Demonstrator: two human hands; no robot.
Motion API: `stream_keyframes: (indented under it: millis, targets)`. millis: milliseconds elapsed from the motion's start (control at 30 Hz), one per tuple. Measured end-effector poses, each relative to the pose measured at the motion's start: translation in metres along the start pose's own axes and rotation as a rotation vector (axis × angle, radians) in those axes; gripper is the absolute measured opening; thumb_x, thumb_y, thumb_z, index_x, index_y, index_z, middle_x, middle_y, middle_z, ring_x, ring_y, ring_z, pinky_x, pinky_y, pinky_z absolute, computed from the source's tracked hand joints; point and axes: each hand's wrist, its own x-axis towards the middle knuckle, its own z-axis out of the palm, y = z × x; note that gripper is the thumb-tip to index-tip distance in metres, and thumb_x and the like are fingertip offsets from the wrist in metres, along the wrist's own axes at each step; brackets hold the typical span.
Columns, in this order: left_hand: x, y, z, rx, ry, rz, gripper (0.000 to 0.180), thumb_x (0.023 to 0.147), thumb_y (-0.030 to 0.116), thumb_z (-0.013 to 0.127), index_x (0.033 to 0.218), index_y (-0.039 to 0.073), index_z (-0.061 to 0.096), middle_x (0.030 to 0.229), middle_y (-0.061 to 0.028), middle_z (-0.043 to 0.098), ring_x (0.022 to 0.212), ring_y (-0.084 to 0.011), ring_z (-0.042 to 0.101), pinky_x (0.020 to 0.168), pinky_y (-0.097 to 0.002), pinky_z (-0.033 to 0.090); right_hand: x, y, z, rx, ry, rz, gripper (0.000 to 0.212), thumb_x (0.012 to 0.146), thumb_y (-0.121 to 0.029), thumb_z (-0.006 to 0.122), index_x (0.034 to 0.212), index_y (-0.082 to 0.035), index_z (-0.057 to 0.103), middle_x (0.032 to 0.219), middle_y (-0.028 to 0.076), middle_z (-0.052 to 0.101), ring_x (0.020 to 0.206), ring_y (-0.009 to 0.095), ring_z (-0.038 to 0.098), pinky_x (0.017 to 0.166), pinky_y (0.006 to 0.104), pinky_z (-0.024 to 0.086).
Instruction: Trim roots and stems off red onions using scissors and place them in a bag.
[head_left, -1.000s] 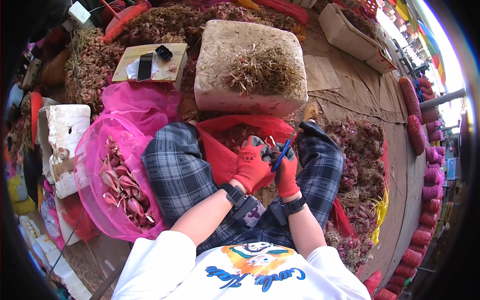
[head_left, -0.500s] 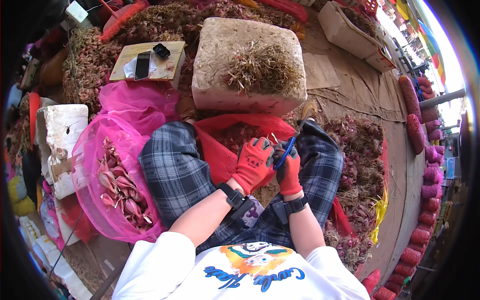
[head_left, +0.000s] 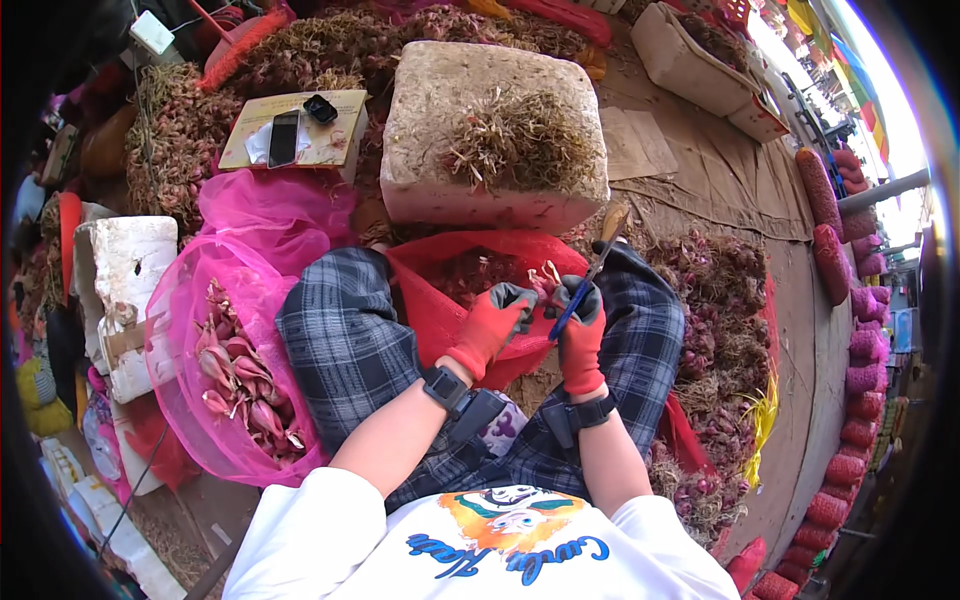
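Observation:
My left hand (head_left: 497, 318), in a red and grey glove, holds a small purple shallot (head_left: 541, 284) with pale roots sticking up. My right hand (head_left: 582, 328), gloved the same way, grips a blue-handled knife (head_left: 585, 276) whose blade points up and away, right beside the shallot. Both hands hover over a red mesh sack (head_left: 440, 300) of shallots that lies between my knees in checked trousers.
A pink mesh bag (head_left: 225, 345) of trimmed shallots stands at my left. A pale block (head_left: 495, 140) topped with cut roots sits ahead. A board with a phone (head_left: 284, 138) lies beyond. Loose shallots (head_left: 720, 330) are heaped at my right, with filled red sacks (head_left: 835, 250) further off.
Both hands have stayed together over the red sack, shifting slightly. The knife handle has tilted a little more upright against the shallot.

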Motion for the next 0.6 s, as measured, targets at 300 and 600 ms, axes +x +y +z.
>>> stream_keyframes:
  millis: [300, 600]
  targets:
    - [0.003, 0.005, -0.004, -0.077, -0.063, 0.067, 0.015, 0.081, 0.0, 0.059, 0.095, 0.003, 0.062, 0.076, 0.0012, 0.059, 0.063, -0.0062, 0.051, 0.056, -0.0214, 0.044, 0.003, -0.009, -0.008, 0.181, -0.065, 0.12, 0.019, 0.08, -0.005, 0.056, 0.099, -0.002, 0.053, 0.086, 0.007, 0.058, 0.073, 0.017, 0.059, 0.069, 0.0299, 0.05]
    - [0.003, 0.034, -0.011, 0.237, -0.357, 0.019, 0.029, 0.082, 0.001, 0.057, 0.11, 0.005, 0.057, 0.092, 0.0031, 0.059, 0.075, -0.0022, 0.05, 0.063, -0.0174, 0.041, 0.007, 0.009, -0.038, -0.697, -0.424, -0.516, 0.016, 0.081, -0.007, 0.054, 0.095, 0.0, 0.054, 0.083, 0.008, 0.059, 0.068, 0.018, 0.059, 0.062, 0.0288, 0.05]
